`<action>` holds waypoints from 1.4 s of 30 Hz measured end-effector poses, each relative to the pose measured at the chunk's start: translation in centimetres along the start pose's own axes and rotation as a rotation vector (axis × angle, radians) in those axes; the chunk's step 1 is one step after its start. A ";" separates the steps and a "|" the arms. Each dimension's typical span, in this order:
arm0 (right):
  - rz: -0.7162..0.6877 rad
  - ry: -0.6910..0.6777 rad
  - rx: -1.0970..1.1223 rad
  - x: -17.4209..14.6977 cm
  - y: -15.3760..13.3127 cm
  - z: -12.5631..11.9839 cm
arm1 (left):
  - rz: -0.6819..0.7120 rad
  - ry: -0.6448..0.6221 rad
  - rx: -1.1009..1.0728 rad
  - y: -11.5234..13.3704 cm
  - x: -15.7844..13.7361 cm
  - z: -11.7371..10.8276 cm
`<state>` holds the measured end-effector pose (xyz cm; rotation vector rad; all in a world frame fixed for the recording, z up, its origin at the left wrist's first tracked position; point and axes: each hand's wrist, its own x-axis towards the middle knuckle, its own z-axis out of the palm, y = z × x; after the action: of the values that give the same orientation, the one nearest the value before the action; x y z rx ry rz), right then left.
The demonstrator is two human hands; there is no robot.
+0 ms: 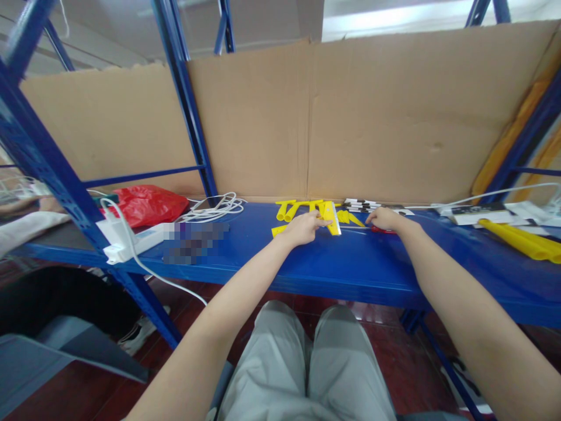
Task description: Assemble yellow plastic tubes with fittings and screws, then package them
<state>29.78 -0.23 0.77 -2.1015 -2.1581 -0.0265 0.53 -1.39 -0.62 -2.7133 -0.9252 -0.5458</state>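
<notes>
On the blue shelf top, my left hand (303,228) is closed on a flat yellow plastic piece (332,221) with a white strip along its right edge. One finger lies stretched across it. To the right, my right hand (384,218) is low over the surface with its fingers curled down. Under its palm shows a red object (385,230), mostly hidden. Whether the fingertips pinch anything is too small to see. Small yellow pointed pieces (349,217) lie between the hands. Yellow parts with round hollow ends (287,211) lie behind my left hand.
Black-and-white strips (362,204) lie at the back. Long yellow tubes (521,240) and white boxes (480,214) are at right. At left are a red plastic bag (146,204), a power strip (144,240) and coiled white cable (219,206). Another person's arm (33,219) is far left.
</notes>
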 end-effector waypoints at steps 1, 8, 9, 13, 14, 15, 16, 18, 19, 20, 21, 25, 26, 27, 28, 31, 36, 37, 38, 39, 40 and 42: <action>0.002 0.010 0.006 0.0 0.1 0.1 | -0.001 -0.002 0.000 0.0 0.0 0.0; 0.023 -0.003 0.016 0.2 0.1 0.2 | -0.005 -0.016 0.004 0.1 0.0 -0.1; 0.029 -0.003 0.017 0.2 0.0 0.1 | -0.004 -0.018 0.004 0.2 0.0 -0.1; 0.050 0.004 0.013 -0.3 -0.3 -0.2 | -0.014 -0.033 0.009 0.3 -0.1 -0.3; 0.053 0.006 0.010 -0.4 -0.3 -0.3 | -0.016 -0.034 0.010 0.3 -0.1 -0.3; 0.056 0.011 0.015 -0.6 -0.2 -0.3 | -0.016 -0.035 0.010 0.3 -0.1 -0.3; 0.061 0.019 0.031 -0.8 -0.1 -0.3 | -0.013 -0.035 0.010 0.3 0.0 -0.3; 0.089 0.047 0.085 -1.0 0.3 -0.2 | -0.004 -0.035 0.011 0.2 0.0 -0.2; 0.109 0.062 0.115 -1.1 0.6 -0.1 | 0.000 -0.035 0.011 0.2 0.0 -0.2; 0.128 0.074 0.141 -1.1 0.9 0.0 | 0.003 -0.034 0.013 0.2 0.0 -0.2; 0.146 0.081 0.163 -1.1 1.2 0.1 | 0.004 -0.034 0.015 0.2 0.0 -0.1; 0.162 0.096 0.241 -0.8 2.1 0.3 | -0.003 -0.037 0.017 0.2 0.0 -0.1; 0.165 0.100 0.249 -0.7 2.1 0.4 | -0.006 -0.038 0.017 0.2 0.0 -0.1; 0.166 0.100 0.249 -0.7 2.1 0.4 | -0.009 -0.040 0.017 0.2 0.0 -0.2; 0.172 0.097 0.245 -0.6 2.1 0.4 | -0.011 -0.043 0.016 0.2 0.0 -0.2; 0.216 0.077 0.219 -0.5 2.1 0.6 | -0.012 -0.051 0.010 0.2 0.0 -0.2; 0.194 0.071 0.107 0.1 2.4 0.9 | 0.002 -0.042 0.001 0.1 0.0 -0.1; 0.181 0.060 0.091 0.3 2.4 0.9 | 0.003 -0.040 -0.001 0.0 0.0 -0.1; 0.177 0.046 0.083 0.4 2.4 1.0 | 0.002 -0.039 -0.001 0.0 0.0 0.0; 0.182 0.034 0.078 0.4 2.4 1.0 | 0.002 -0.037 -0.001 0.0 0.0 0.0; 0.188 0.025 0.076 0.4 2.3 1.0 | 0.002 -0.035 -0.001 0.0 0.0 0.0; 0.191 0.023 0.079 0.3 2.1 1.1 | 0.001 -0.031 0.003 0.0 -0.1 0.0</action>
<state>31.76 0.21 -0.41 -2.2400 -1.9034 0.0517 0.48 -1.45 -0.64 -2.7263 -0.9315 -0.5036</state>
